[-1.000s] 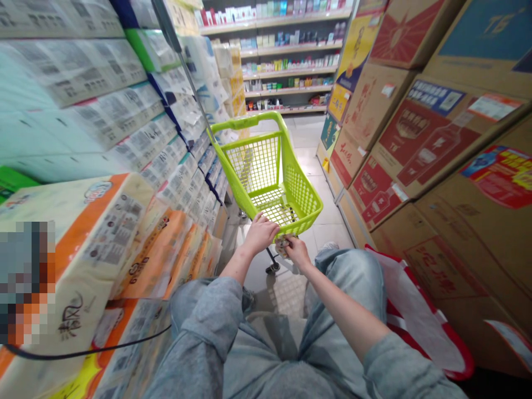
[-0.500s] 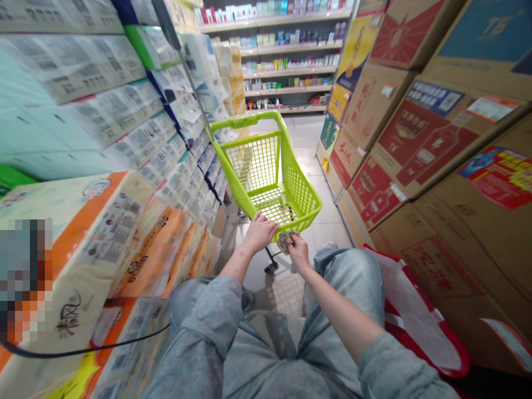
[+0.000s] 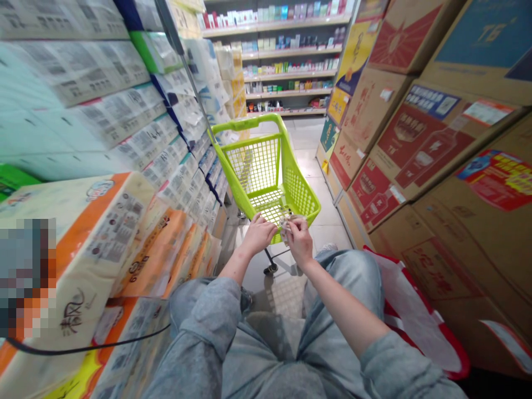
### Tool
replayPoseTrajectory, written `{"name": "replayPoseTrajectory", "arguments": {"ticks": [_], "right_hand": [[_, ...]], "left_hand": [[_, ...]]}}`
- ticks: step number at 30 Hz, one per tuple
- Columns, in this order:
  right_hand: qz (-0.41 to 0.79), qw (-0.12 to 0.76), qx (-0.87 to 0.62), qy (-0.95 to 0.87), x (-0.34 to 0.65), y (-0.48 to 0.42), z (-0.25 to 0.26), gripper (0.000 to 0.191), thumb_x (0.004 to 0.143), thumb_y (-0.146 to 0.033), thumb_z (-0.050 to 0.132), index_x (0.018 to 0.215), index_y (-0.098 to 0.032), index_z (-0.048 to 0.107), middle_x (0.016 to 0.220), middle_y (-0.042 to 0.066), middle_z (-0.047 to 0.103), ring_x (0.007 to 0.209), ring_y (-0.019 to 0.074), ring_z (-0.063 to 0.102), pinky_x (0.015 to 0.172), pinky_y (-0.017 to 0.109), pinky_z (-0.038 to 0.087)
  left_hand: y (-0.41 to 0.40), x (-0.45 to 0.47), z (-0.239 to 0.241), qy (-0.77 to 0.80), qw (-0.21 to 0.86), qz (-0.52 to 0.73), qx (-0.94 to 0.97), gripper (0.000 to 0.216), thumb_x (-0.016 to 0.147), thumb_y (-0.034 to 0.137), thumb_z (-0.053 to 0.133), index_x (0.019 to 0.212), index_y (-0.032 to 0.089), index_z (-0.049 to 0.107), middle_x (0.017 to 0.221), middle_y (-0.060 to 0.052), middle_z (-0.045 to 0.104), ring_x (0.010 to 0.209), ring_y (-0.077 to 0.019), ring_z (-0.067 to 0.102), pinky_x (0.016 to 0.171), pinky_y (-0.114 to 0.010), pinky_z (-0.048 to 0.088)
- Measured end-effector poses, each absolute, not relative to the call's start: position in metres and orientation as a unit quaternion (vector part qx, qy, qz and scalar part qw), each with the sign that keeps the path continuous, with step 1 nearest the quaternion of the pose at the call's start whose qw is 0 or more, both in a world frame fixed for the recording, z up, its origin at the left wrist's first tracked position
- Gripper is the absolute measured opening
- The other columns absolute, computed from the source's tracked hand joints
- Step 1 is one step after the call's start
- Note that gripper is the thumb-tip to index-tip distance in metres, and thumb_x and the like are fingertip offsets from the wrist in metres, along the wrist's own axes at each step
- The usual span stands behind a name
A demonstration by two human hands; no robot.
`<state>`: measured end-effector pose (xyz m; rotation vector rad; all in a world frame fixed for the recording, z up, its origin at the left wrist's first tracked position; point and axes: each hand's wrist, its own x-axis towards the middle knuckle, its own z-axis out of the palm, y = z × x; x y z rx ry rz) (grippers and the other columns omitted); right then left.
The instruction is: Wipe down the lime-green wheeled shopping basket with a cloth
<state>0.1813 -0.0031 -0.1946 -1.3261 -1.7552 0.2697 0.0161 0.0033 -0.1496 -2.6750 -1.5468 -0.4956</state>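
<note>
A lime-green plastic shopping cart (image 3: 229,174) stands in front of my knees, tilted in view, its lattice basket holding nothing I can make out. My left hand (image 3: 258,234) rests with curled fingers over the cart's near rim and grips it. Close beside it, my right hand (image 3: 300,241) pinches a small crumpled cloth (image 3: 284,228), pale with a mottled pattern, against the same near rim. Part of the cloth is hidden behind the fingers.
Packs of tissue paper (image 3: 112,221) are stacked along the left. Cardboard cartons (image 3: 436,138) rise on the right, with a red and white bag (image 3: 419,310) below them. Shelves of small goods (image 3: 291,52) cross the far end. A black cable (image 3: 91,348) runs at lower left.
My right hand has moved slightly up with the cloth, from just below the cart's near rim to its top edge. My left hand stays on the rim.
</note>
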Motion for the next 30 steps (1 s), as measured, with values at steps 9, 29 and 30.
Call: {"name": "replayPoseTrajectory", "arguments": {"ticks": [9,29,30], "right_hand": [[-0.019,0.32,-0.491,-0.81,0.205,0.005,-0.185,0.024,0.089,-0.021,0.049,0.103,-0.019,0.067,0.102,0.013,0.059,0.097,0.0262,0.048,0.085,0.038,0.038],[0.028,0.334,-0.51,-0.792,0.202,0.004,-0.187,0.026,0.092,-0.028,0.042,0.099,-0.017,0.064,0.086,0.009,0.065,0.089,0.0243,0.052,0.095,0.039,0.032],[0.03,0.327,-0.51,-0.795,0.201,0.004,-0.186,0.026,0.091,-0.028,0.042,0.1,-0.016,0.064,0.084,0.009,0.065,0.088,0.0242,0.052,0.091,0.038,0.033]], "left_hand": [[-0.001,0.013,-0.15,-0.49,0.01,-0.163,-0.856,0.036,0.096,0.034,0.032,0.084,0.023,0.064,0.084,-0.001,0.07,0.086,-0.018,0.055,0.112,-0.048,0.025],[-0.028,0.043,-0.154,-0.513,0.049,-0.167,-0.84,0.032,0.096,0.032,0.034,0.089,0.023,0.063,0.084,-0.002,0.068,0.088,-0.0185,0.055,0.11,-0.046,0.025],[-0.029,0.043,-0.154,-0.512,0.05,-0.165,-0.841,0.031,0.096,0.032,0.034,0.091,0.022,0.063,0.086,-0.002,0.067,0.089,-0.0185,0.055,0.11,-0.046,0.025]]}}
